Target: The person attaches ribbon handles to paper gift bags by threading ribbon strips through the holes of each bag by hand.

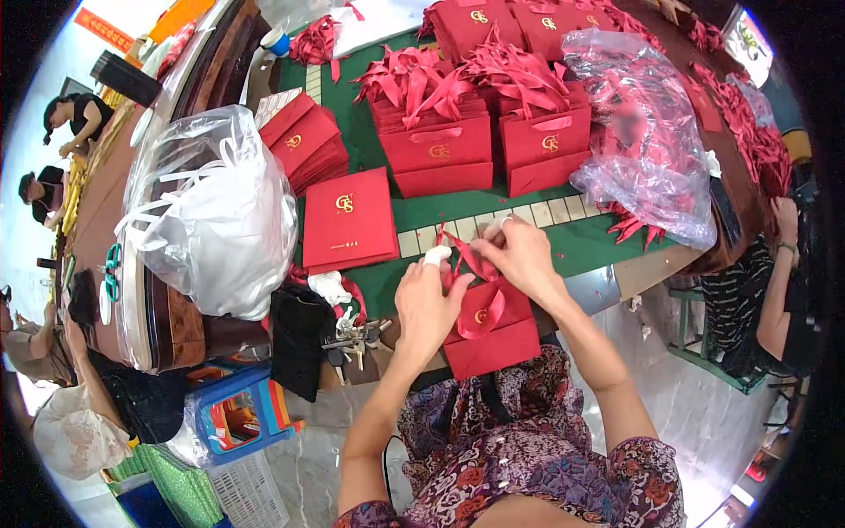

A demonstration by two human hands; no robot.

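Observation:
At the near edge of the table, a small red paper gift bag [495, 352] with a gold emblem leans in front of my body. A red ribbon [478, 264] rises from its top, and one loop of it hangs over the bag's front. My left hand [424, 304], with white wrapping on a fingertip, is closed on the ribbon above the bag's left side. From the right, my right hand [526, 257] pinches the same ribbon between thumb and fingers. It also has white on a fingertip. The fingers partly hide how the ribbon passes through the bag.
Beyond stand two packed groups of ribboned red bags [440, 158]. Flat red bags [349, 220] lie left, beside a clear plastic sack of white ribbons [211, 211]. At right rests a plastic bag of red ribbons [638, 132]. Keys [356, 345] lie near the edge; other people sit around.

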